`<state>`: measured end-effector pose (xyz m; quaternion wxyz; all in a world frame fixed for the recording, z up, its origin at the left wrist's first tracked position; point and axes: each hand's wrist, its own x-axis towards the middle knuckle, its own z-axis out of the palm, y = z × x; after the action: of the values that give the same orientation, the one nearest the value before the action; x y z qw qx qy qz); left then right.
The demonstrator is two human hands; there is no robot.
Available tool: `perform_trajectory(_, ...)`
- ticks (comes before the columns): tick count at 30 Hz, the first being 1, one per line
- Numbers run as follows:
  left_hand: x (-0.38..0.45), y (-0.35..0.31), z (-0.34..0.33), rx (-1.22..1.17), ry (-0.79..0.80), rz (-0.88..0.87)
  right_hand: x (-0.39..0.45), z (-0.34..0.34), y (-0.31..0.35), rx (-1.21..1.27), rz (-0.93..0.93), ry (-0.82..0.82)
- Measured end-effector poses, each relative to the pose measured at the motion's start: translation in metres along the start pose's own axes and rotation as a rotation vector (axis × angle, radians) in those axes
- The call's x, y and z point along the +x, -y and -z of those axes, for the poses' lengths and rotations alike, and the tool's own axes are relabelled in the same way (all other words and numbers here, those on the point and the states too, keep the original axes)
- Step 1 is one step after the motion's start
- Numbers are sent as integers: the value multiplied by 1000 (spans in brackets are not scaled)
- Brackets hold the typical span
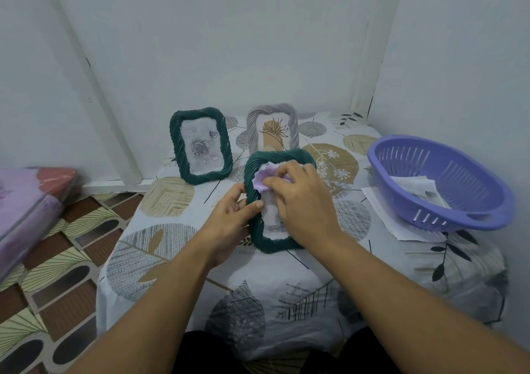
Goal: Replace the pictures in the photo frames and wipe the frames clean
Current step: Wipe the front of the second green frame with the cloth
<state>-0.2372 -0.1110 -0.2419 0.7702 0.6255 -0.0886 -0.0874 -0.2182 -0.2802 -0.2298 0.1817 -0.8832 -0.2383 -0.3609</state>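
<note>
A dark green rope-pattern photo frame (259, 237) is held tilted over the middle of the table. My left hand (229, 216) grips its left edge, thumb on the front. My right hand (301, 201) presses a lilac cloth (265, 180) against the frame's glass near the top. A second dark green frame (200, 145) with a grey rose picture stands upright at the back left. Beside it, behind the held frame, stands a pale grey frame (274, 127) with a tan plant picture.
A purple slotted basket (401, 187) with loose pictures (421, 193) inside sits at the right on white paper sheets (384, 219). The table wears a leaf-print cloth (286, 273). White walls close the back and right. A wrapped pink bundle (28, 201) lies on the patterned floor at left.
</note>
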Motion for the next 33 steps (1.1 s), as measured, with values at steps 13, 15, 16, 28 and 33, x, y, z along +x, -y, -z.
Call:
perform_trajectory(13, -2, -2, -1, -20, 18, -17, -10, -3, 3, -2, 1, -9)
perform_trajectory(15, -1, -2, 0, -34, 24, -18, -17, -3, 3, -2, 7, 2)
perform_trajectory(16, -1, -2, 0, -35, 26, -17, -18, -2, 3, 1, 7, 3)
perform_trajectory(28, 0, 1, 1, -12, 8, -25, -3, -3, 12, 49, -97, -32)
perform_trajectory(33, -1, 0, 1, -8, 7, -16, 2, 3, 0, 39, -157, -65)
